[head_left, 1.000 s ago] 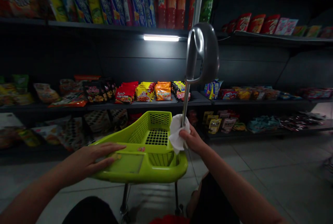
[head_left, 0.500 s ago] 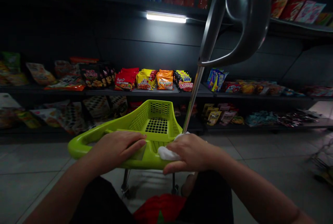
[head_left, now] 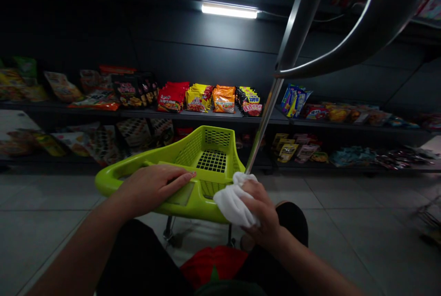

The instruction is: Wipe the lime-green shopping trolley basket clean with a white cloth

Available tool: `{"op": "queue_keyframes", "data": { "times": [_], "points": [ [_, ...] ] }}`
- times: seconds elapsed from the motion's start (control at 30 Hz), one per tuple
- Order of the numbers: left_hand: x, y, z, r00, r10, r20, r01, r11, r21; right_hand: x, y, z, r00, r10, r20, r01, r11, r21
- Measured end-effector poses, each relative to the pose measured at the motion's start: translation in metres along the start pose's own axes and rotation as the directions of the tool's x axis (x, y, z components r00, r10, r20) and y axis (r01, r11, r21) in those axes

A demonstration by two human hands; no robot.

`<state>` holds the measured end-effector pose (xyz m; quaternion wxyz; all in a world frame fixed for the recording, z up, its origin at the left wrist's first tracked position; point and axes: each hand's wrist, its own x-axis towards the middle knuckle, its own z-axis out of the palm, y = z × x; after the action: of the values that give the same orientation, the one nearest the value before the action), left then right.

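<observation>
Right hand is clenching a white cloth, left hand is lying open on a lime-green cart basket

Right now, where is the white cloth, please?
In the head view, the white cloth is in the right hand, against the right rim of the lime-green shopping cart.

Around the one lime-green plastic shopping cart are one left hand, one right hand, one crumpled white cloth, one steel pole, one curved grey handle, and, beyond, three dark metal shelves and one glowing white light strip.
</observation>
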<state>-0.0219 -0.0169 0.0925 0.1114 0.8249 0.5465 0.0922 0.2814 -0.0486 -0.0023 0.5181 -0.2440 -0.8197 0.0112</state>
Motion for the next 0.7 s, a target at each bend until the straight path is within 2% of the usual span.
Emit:
{"op": "queue_keyframes", "data": {
  "times": [0.03, 0.07, 0.1, 0.17, 0.2, 0.3, 0.37, 0.4, 0.43, 0.47, 0.53, 0.57, 0.63, 0.67, 0.7],
  "points": [
    [0.0, 0.001, 0.0, 1.0, -0.006, -0.003, 0.006, 1.0, 0.004, -0.012, -0.001, -0.001, 0.996, -0.037, -0.083, 0.039, 0.999, 0.019],
    [0.001, 0.002, 0.0, 1.0, -0.007, -0.005, 0.007, 1.0, 0.011, -0.019, -0.003, -0.004, 0.992, -0.058, -0.113, 0.061, 0.998, 0.021],
    [0.001, 0.003, 0.0, 1.0, -0.002, -0.006, 0.002, 1.0, 0.019, -0.02, -0.005, -0.007, 0.994, -0.065, -0.088, 0.066, 0.998, 0.009],
    [0.003, 0.004, 0.0, 1.0, 0.015, 0.001, -0.015, 0.999, 0.039, -0.005, -0.013, -0.016, 0.995, -0.037, 0.092, 0.041, 0.998, -0.045],
    [0.004, 0.005, 0.0, 1.0, 0.03, 0.007, -0.03, 0.998, 0.048, 0.01, -0.016, -0.019, 0.977, 0.002, 0.215, 0.017, 0.996, -0.086],
    [0.008, 0.006, 0.001, 0.998, 0.057, 0.017, -0.058, 0.996, 0.067, 0.061, -0.018, -0.022, 0.853, 0.16, 0.497, -0.046, 0.971, -0.234],
    [0.01, 0.005, 0.0, 0.998, 0.053, 0.025, -0.055, 0.996, 0.068, 0.084, -0.016, -0.017, 0.769, 0.197, 0.607, -0.046, 0.966, -0.255],
    [0.009, 0.003, -0.001, 0.998, 0.051, 0.031, -0.053, 0.997, 0.063, 0.089, -0.015, -0.013, 0.758, 0.2, 0.621, -0.053, 0.967, -0.248],
    [0.009, 0.0, -0.002, 0.998, 0.052, 0.037, -0.054, 0.997, 0.054, 0.089, -0.015, -0.009, 0.777, 0.198, 0.598, -0.066, 0.97, -0.235],
    [0.007, -0.003, -0.003, 0.998, 0.054, 0.041, -0.056, 0.997, 0.045, 0.084, -0.015, -0.005, 0.824, 0.183, 0.536, -0.077, 0.974, -0.213],
    [0.003, -0.011, -0.005, 0.998, 0.055, 0.036, -0.057, 0.998, 0.033, 0.059, -0.017, 0.004, 0.942, 0.105, 0.319, -0.067, 0.99, -0.127],
    [0.0, -0.015, -0.007, 0.998, 0.054, 0.033, -0.055, 0.998, 0.029, 0.041, -0.018, 0.009, 0.978, 0.047, 0.201, -0.036, 0.998, -0.058],
    [-0.005, -0.024, -0.009, 0.998, 0.058, 0.031, -0.058, 0.998, 0.023, -0.001, -0.013, 0.021, 0.998, -0.056, -0.013, 0.057, 0.994, 0.094],
    [-0.007, -0.028, -0.009, 0.997, 0.067, 0.033, -0.068, 0.998, 0.017, -0.023, -0.008, 0.028, 0.993, -0.069, -0.096, 0.084, 0.984, 0.156],
    [-0.008, -0.032, -0.01, 0.996, 0.081, 0.035, -0.082, 0.997, 0.008, -0.043, -0.002, 0.035, 0.989, -0.027, -0.146, 0.057, 0.977, 0.204]
  ]
}}
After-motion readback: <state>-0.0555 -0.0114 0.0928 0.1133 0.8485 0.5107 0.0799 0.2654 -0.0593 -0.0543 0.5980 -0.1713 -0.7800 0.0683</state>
